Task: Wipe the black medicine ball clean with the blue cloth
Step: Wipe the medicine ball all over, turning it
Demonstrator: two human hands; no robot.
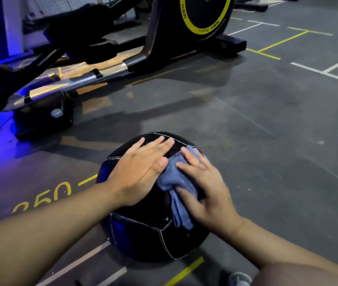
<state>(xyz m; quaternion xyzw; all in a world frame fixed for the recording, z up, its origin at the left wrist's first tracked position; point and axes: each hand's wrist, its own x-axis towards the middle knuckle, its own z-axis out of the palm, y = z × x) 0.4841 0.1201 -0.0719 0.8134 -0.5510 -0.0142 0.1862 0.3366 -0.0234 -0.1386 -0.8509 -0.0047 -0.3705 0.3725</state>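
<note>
The black medicine ball, with white stitched seams, sits on the grey gym floor in front of me. My left hand lies flat on the ball's top left, fingers straight. My right hand presses the crumpled blue cloth against the ball's top right with spread fingers. One end of the cloth hangs down the ball's front below my palm.
A black exercise machine with a yellow-ringed flywheel and a chrome rail stands behind the ball to the left. Yellow and white lines mark the floor. A shoe tip shows at the bottom edge.
</note>
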